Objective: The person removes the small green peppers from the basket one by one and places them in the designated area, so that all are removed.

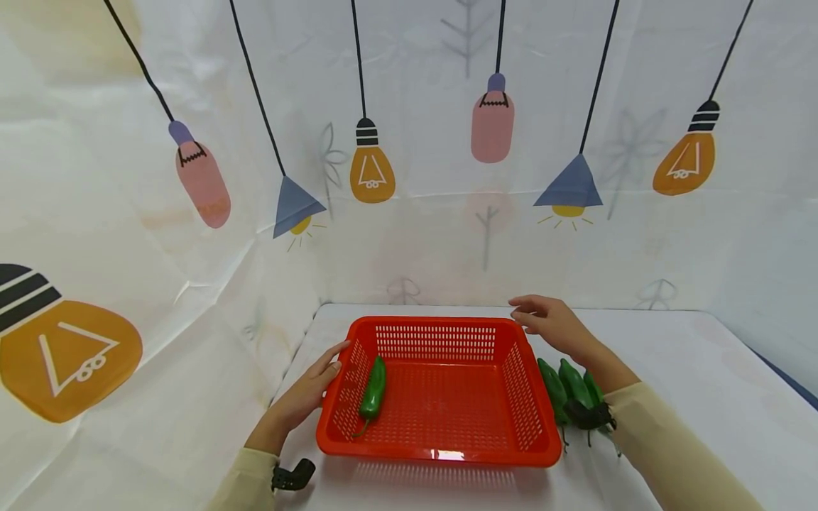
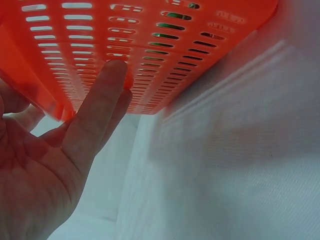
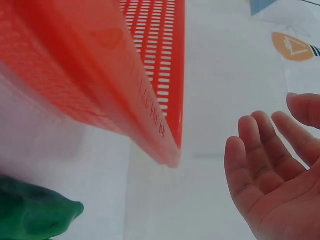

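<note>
A red perforated basket [image 1: 441, 452] sits on the white table, with one long green pepper [image 1: 373, 390] lying inside along its left wall. My left hand [image 1: 309, 390] holds the basket's left side. In the left wrist view, two fingers [image 2: 97, 105] lie under the rim against the slotted outer wall. My right hand [image 1: 540, 319] hovers by the far right corner, apart from the rim, its fingers loosely bent and holding nothing. Outside the basket's right wall lie more green peppers [image 1: 573, 383], partly hidden by my right wrist's camera; one pepper [image 3: 35, 212] shows in the right wrist view.
A white table [image 1: 677, 383] bears the basket and peppers. White sheeting [image 1: 434, 241] printed with hanging lamps rises behind the table and along its left side. Black wrist cameras are strapped on both of my sleeved arms.
</note>
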